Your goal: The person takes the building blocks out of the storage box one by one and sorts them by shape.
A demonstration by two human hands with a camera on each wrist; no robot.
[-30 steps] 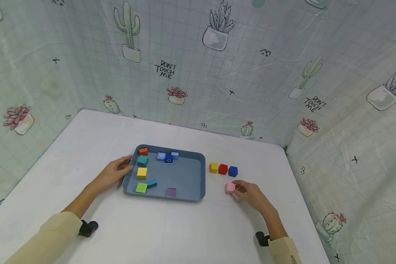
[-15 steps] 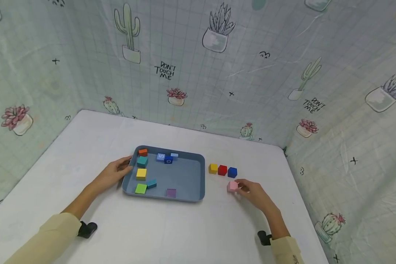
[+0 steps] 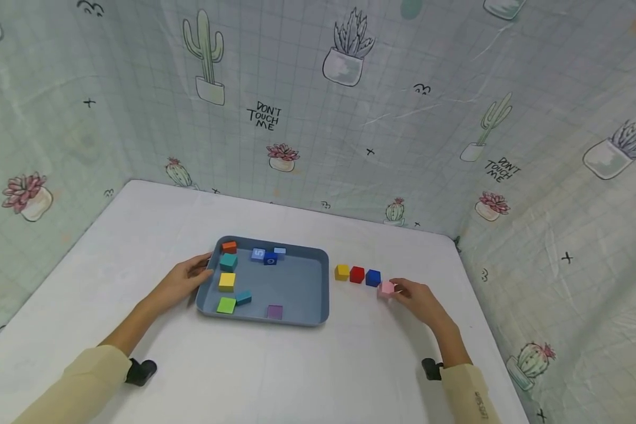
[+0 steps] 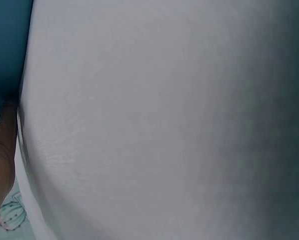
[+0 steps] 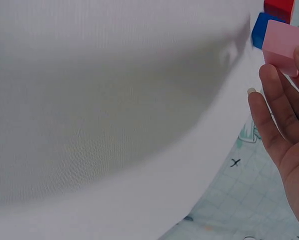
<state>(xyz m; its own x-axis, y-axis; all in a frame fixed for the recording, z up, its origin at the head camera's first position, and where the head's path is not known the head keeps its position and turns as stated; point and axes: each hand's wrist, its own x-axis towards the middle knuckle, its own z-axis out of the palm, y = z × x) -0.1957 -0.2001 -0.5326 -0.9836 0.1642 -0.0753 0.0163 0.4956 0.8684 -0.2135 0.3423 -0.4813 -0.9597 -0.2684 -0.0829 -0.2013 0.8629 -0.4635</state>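
Note:
My right hand (image 3: 417, 299) pinches a pink cube (image 3: 386, 289) between thumb and fingertips, just right of a blue cube (image 3: 373, 278). In the right wrist view the pink cube (image 5: 282, 46) overlaps the blue cube (image 5: 262, 30), and the lower fingers stay extended. A red cube (image 3: 357, 274) and a yellow cube (image 3: 341, 272) continue the row leftward. At the left, my left hand (image 3: 182, 281) holds the left side of a blue-grey tray (image 3: 325, 294), thumb at the rim. Only part of that hand (image 4: 2, 155) and the tray's outer wall (image 4: 7, 45) show in the left wrist view.
Inside the tray are several blocks: an orange one (image 3: 229, 247), a teal one (image 3: 228, 262), a yellow one (image 3: 227, 282), a green one (image 3: 226, 305), a purple one (image 3: 275, 311) and some blue ones. A white table (image 3: 297, 377) meets a cactus-printed curtain (image 3: 318, 118) at the back and sides.
My right hand has carried the pink cube rightward and farther back, to the right end of the row by the blue cube. The left hand stays at the tray.

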